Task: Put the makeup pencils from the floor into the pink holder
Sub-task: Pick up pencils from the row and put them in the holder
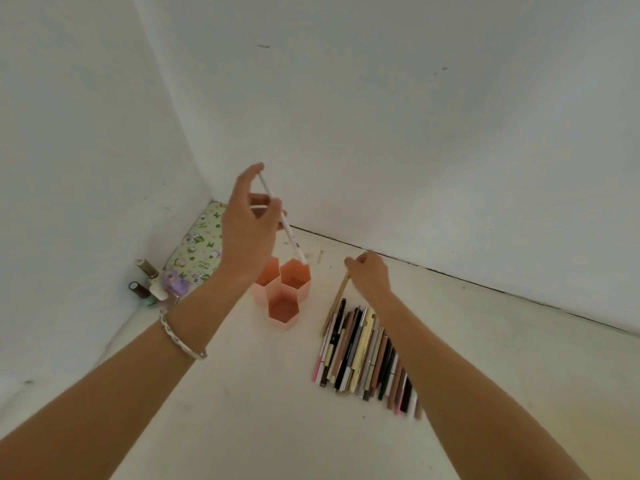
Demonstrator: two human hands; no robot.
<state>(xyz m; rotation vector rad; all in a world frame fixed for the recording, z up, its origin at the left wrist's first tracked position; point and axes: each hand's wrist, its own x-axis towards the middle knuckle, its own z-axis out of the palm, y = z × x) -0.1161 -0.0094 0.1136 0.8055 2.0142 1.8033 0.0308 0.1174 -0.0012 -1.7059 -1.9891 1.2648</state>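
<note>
- While the left hand (247,225) pinches a white pencil (282,220) between thumb and fingertips, the shaft slants down and to the right, its lower tip just at the mouth of the far cell of the holder (282,294)
- That grip is pressed together on the upper half of the shaft; the index finger rests near its top end
- Judged from this, the step in hand is the drop: the tip lies almost over the far cell, so the long axis needs tipping closer to upright before release, or the pencil may catch the rim
- Over at the right, the right hand (369,273) is closed on the top end of a tan pencil (337,299), which leans steeply with its lower end down among the pile (367,355); the fingers curl away from view, so the exact pinch cannot be told
- The pile lies on the floor (242,410) just right of the holder, shafts side by side, long axes running toward the wall
- All three cells look empty inside, so the task seems barely begun
- The right hand is the nearer one to the pile, the left to the holder
- A floral pouch (195,251) and small bottles (149,285) sit in the corner, left of the holder, apart from it
</note>
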